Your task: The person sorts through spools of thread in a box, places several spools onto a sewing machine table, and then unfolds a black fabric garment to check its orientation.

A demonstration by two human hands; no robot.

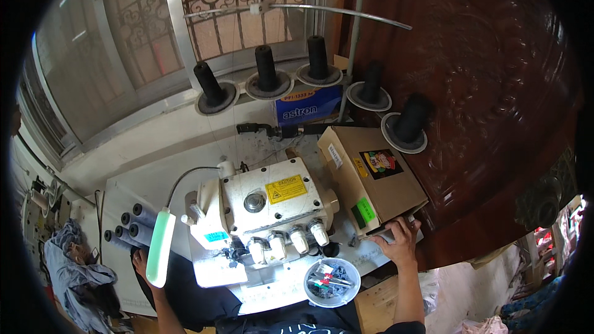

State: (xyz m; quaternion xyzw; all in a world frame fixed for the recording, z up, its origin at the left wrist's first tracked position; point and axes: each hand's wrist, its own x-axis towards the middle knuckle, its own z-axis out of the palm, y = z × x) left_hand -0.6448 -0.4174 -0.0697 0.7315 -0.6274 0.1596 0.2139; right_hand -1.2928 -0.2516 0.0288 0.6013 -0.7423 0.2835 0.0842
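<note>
My left hand [141, 266] is at the left edge of a dark cloth [192, 291], its fingers bent onto the cloth and partly hidden by the lamp. The cloth lies left of and below a white overlock sewing machine [266, 201]. My right hand [399, 242] is at the near end of a brown cardboard box [365, 173], right of the machine. Its fingers are curled at the box's lower edge, and what they grip there is hard to make out. A round tub [332, 281] with scraps and small tools stands between my hands, in front of the machine.
A lit lamp [161, 247] on a bent neck stands over the left side. Several blue-grey thread cones [141, 233] are behind it. Black thread cones [266, 69] sit on a stand at the back. A dark carved wood panel [470, 86] rises at right; clothes [77, 266] lie far left.
</note>
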